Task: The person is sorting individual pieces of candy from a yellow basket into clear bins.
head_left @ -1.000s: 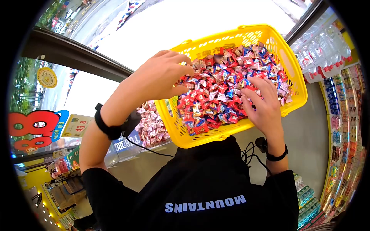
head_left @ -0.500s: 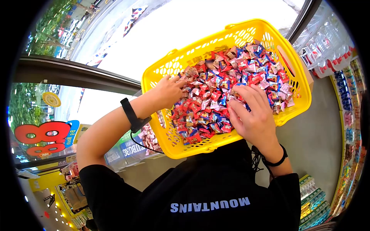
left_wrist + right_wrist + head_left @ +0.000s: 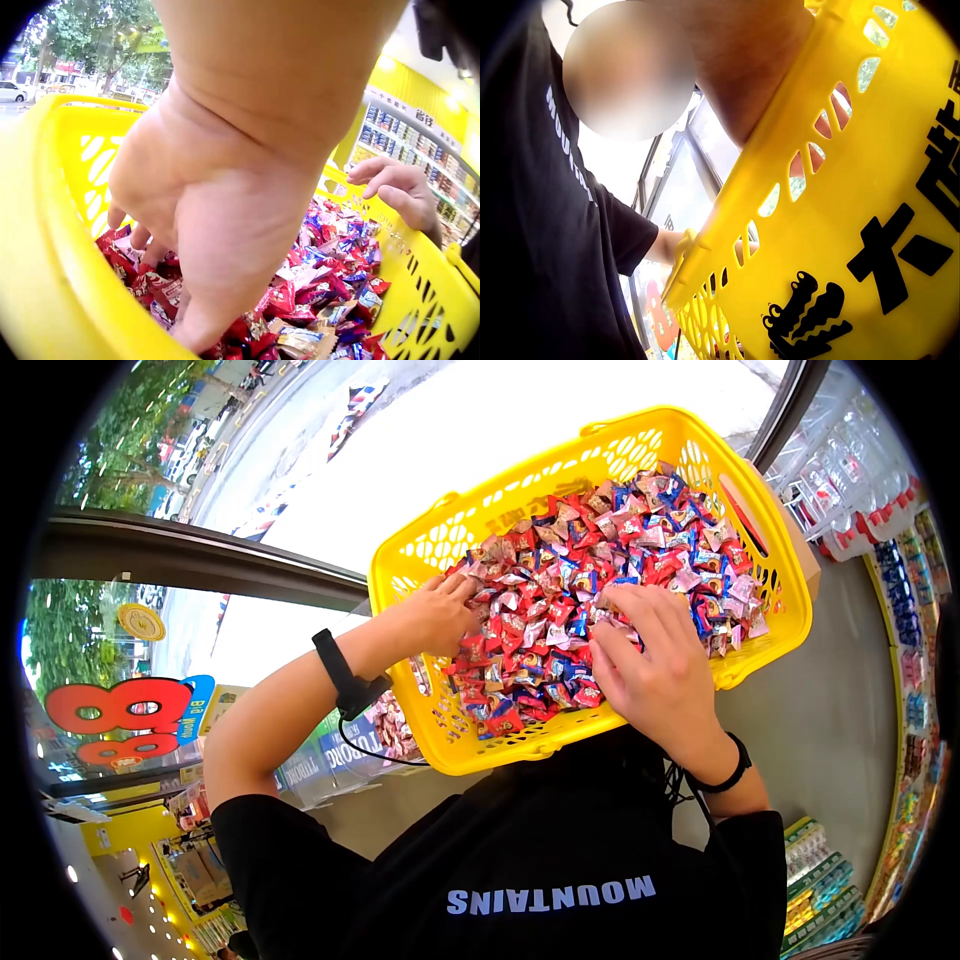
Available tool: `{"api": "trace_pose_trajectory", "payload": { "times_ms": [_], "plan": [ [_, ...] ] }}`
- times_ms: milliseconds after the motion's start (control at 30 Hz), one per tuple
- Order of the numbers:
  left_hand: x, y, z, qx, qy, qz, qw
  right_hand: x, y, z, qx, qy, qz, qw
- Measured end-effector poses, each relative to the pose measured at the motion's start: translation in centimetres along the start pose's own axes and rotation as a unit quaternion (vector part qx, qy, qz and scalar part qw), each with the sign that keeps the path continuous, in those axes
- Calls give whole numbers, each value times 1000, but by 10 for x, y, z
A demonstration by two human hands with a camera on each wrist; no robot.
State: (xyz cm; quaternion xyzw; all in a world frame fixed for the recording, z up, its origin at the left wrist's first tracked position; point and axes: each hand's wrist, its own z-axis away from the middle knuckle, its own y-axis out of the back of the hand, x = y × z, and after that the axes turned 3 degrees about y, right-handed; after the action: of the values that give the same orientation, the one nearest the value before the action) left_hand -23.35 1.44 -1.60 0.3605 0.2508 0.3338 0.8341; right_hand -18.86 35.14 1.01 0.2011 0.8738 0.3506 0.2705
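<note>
Individually wrapped candies in red, pink and blue (image 3: pixel 575 575) fill a yellow plastic basket (image 3: pixel 800 600) with perforated sides. My left hand (image 3: pixel 435 620) reaches over the basket's left rim, its fingers slanting down among the candies. In the left wrist view, that hand (image 3: pixel 217 202) has its fingertips against red wrappers, with the thumb apart from the fingers. Over the near right side hovers my right hand (image 3: pixel 660 665), fingers loosely bent above the candies. In the right wrist view, the basket's outer wall (image 3: pixel 855 202) with black lettering hides most of the basket's inside.
A clear bin of pink wrapped candies (image 3: pixel 392 722) stands left of the basket. Beyond it are a window frame (image 3: pixel 200 545) and a red number sign (image 3: pixel 115 705). Stocked shelves (image 3: pixel 912 690) and bottles with red caps (image 3: pixel 850 500) line the right.
My left hand has come down from above the left rim onto the candies. The right hand has shifted slightly toward the near rim, and the head view has turned a little.
</note>
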Motion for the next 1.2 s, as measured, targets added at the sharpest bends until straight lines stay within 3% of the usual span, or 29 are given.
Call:
{"api": "trace_pose_trajectory", "payload": {
  "times_ms": [67,233,533,633,733,833,933,1200],
  "plan": [
    [-1,-11,0,5,5,0,1000,0,1,-1,2,1,0,1000],
    [-17,60,14,-92,-29,161,982,0,1,0,6,3,-5,1000],
    [-23,53,30,-96,-86,151,980,1,-1,2,11,8,-10,1000],
    [-17,57,30,-58,-37,75,995,1,-1,3,13,8,-15,1000],
    [-13,47,20,-111,-43,113,986,2,0,3,17,11,-18,1000],
    [-14,43,22,-71,-62,86,992,2,1,3,23,12,-12,1000],
    [-11,67,24,-86,-11,137,987,2,1,3,25,9,-10,1000],
    [-4,86,44,33,-88,283,955,3,0,2,14,0,-22,1000]
  ]
}}
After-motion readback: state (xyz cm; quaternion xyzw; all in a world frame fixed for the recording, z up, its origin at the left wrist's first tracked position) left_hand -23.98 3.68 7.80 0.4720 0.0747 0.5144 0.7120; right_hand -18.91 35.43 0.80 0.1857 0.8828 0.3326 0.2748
